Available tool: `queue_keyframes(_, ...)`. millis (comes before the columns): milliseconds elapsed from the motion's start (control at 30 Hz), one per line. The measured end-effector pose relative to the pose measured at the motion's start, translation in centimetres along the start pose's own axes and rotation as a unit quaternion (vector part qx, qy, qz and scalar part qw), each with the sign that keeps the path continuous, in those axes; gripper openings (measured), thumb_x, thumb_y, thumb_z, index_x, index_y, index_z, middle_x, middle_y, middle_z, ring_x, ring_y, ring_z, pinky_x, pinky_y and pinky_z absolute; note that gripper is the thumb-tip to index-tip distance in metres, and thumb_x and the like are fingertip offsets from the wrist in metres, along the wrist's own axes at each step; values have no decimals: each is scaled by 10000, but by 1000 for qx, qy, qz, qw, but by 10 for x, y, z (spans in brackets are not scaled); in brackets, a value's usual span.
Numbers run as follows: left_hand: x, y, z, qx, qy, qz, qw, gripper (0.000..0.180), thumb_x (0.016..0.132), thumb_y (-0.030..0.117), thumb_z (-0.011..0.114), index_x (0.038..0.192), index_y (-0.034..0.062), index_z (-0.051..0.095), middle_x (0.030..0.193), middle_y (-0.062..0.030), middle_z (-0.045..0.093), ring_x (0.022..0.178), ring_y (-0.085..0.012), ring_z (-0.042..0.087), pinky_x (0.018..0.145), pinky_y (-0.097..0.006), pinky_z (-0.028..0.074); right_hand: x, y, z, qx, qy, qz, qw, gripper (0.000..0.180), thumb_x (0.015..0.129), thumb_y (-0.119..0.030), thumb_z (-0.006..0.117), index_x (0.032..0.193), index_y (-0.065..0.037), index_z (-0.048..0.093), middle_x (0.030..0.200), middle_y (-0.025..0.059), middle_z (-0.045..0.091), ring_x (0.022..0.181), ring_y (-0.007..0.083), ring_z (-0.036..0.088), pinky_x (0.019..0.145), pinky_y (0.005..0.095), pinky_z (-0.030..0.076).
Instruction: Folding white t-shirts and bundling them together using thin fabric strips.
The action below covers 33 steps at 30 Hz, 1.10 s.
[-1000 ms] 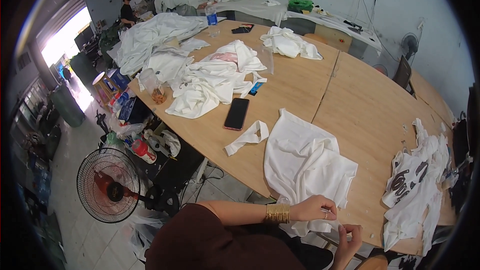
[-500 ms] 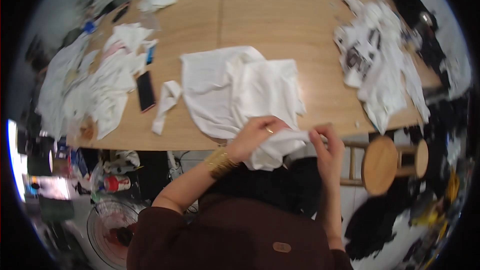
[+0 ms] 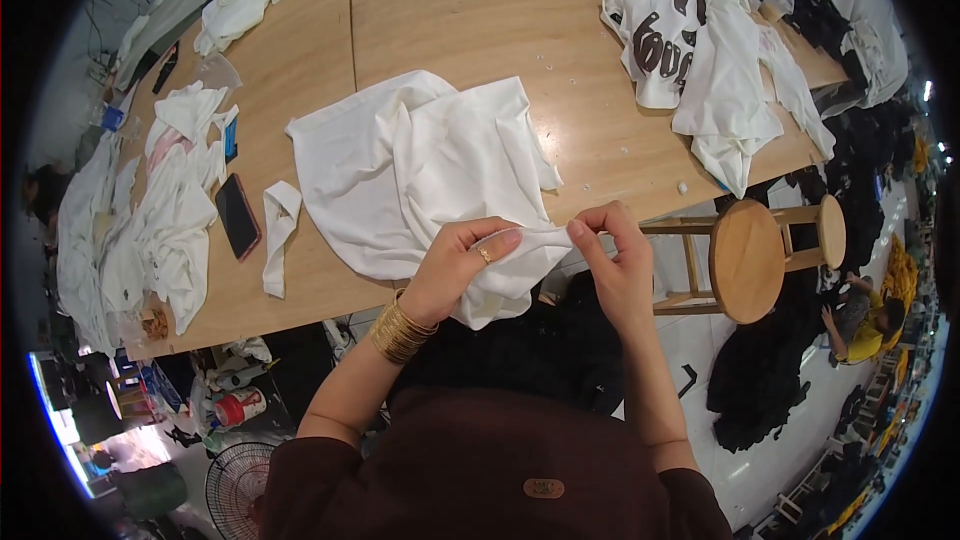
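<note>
A white cloth garment lies bunched on the wooden table, its near end hanging over the front edge. My left hand, with a ring and gold bangles, grips that near end, thumb on top. Opposite it, my right hand pinches the edge of the same cloth between thumb and forefinger. The stretch between my two hands is pulled fairly taut. Left of the garment lies a narrow folded white strip of cloth, apart from it. What kind of garment it is, I cannot tell.
A dark phone lies left of the strip. White garments are heaped at the table's left, and more, one with dark print, at the right. Round wooden stools stand right of me; a fan is low left. Another person sits far right.
My view has turned, so the table appears shifted left and tilted. Both hands keep hold of the cloth edge.
</note>
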<state>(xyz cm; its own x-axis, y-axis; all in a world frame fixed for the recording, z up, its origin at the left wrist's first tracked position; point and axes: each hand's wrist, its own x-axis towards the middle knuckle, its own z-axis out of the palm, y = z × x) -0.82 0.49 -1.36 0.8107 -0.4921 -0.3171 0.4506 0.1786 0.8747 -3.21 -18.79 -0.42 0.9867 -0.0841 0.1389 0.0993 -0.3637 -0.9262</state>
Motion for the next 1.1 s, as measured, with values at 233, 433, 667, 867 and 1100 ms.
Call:
queue_keyframes(233,10,-1,-2,12,49,14,999,244,902,182,541,982,-33,623,884,1,614,823,-45,520,746,-209,427,6,-12,12,-174,102,-197,959,156,705,-39,680,846,-57,617,828,70,556,795,248,502,718,327,404)
queue_keyframes(433,11,-5,-10,166,10,124,978,195,902,150,517,963,-1,624,880,-32,625,836,-74,537,761,-250,451,11,-12,30,-155,37,-193,968,198,684,-59,702,869,-66,633,859,70,575,838,263,511,743,348,400)
queue_keyframes(667,11,-23,-12,182,1,157,971,187,861,180,581,895,5,637,778,-46,628,747,-77,534,692,-251,446,5,-7,16,-148,-53,-163,974,97,708,-19,671,732,-20,577,664,76,519,658,235,472,614,323,373)
queue_keyframes(867,3,-16,-25,186,28,117,975,183,844,161,625,917,-7,627,810,-12,631,773,-49,529,729,-223,443,9,-4,25,-132,-39,-179,974,110,714,7,656,708,-1,547,650,78,500,627,200,443,578,304,358)
queue_keyframes(1100,-5,-13,-25,161,49,131,977,185,857,159,610,938,-7,622,841,-17,636,794,-39,528,740,-211,440,9,-7,24,-112,-46,-171,978,99,710,0,657,718,-5,558,670,74,520,650,198,464,594,293,375)
